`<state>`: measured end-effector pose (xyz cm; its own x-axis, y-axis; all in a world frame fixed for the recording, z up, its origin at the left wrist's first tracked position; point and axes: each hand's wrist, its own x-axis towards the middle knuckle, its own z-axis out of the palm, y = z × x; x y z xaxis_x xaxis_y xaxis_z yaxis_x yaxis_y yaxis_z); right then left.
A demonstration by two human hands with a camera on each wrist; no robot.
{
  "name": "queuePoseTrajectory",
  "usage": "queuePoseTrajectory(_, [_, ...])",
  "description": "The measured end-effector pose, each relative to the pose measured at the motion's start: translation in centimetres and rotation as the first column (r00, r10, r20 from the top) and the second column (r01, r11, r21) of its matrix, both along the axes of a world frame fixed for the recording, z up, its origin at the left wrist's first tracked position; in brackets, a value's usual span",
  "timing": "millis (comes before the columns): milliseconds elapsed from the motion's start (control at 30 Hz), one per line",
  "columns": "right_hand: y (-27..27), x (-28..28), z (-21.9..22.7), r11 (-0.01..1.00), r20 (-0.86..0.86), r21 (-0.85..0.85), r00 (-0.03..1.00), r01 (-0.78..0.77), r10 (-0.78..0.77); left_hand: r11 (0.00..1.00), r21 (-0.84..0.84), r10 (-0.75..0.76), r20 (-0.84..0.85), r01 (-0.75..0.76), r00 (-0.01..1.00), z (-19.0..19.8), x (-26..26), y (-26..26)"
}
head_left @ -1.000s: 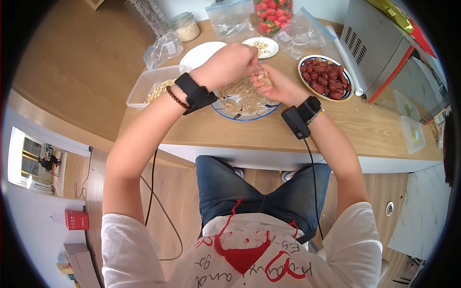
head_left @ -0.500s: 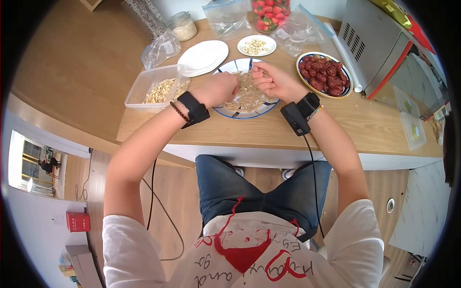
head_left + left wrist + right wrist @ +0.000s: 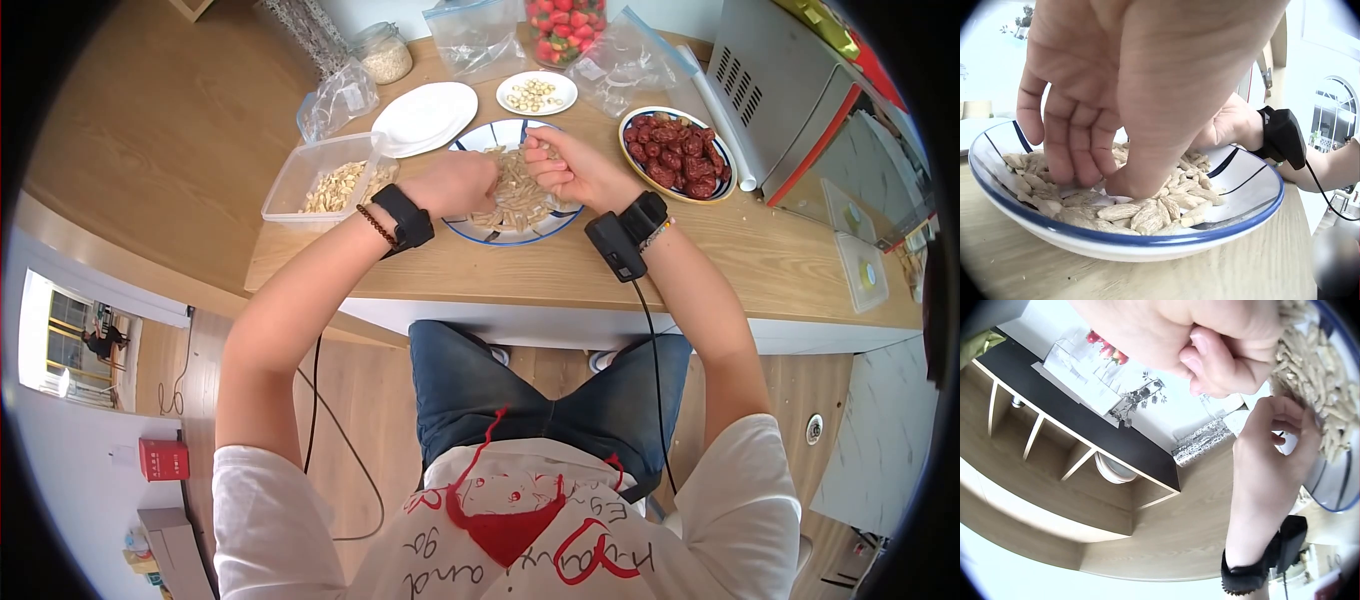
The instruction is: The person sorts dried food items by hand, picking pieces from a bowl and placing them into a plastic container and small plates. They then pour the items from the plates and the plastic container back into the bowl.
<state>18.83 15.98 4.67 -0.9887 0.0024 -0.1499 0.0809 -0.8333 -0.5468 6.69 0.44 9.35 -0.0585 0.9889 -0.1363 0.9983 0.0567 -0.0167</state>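
Observation:
A blue-rimmed white plate (image 3: pixel 517 240) bears a heap of elongated, pale-brown dried pieces (image 3: pixel 1147 215). My left hand (image 3: pixel 455 185) reaches down into its left side. In the left wrist view its thumb and bent fingers come together among the pieces, pinching at them, with the tips partly covered. Over the plate's right side my right hand (image 3: pixel 570 170) stays raised, fingers curled toward the palm. The right wrist view shows its curled fingers (image 3: pixel 1196 362) close up; the inside of the palm is hidden.
A clear plastic box (image 3: pixel 285 190) of pale flakes stands left, beside stacked white plates (image 3: pixel 420 115). Behind are a small plate (image 3: pixel 510 103) of yellowish pieces, plastic bags (image 3: pixel 470 45) and a strawberry container (image 3: pixel 565 30). A bowl of red dates (image 3: pixel 685 165) and a microwave (image 3: pixel 790 100) are right.
The left hand was up against the right hand's fingers, then came down and left into the heap. Over the last half second both hands have barely moved.

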Motion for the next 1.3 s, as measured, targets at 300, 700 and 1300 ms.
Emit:
queuePoseTrajectory(300, [0.0,-0.1,-0.3,0.996,0.002,-0.088,1.0,-0.011,0.011,0.902,0.411,0.067,0.177,-0.136,0.982,4.3,-0.2,0.6])
queuePoseTrajectory(700, [0.5,0.2,-0.2,0.978,-0.012,-0.206,1.0,0.025,-0.028,0.942,0.306,0.076,0.203,-0.137,0.976,2.8,2.1,0.6])
queuePoseTrajectory(1300, [0.4,0.2,-0.1,0.993,-0.017,-0.068,0.995,0.092,-0.094,0.984,0.167,-0.004,0.354,-0.059,0.935,-1.3,4.0,1.2])
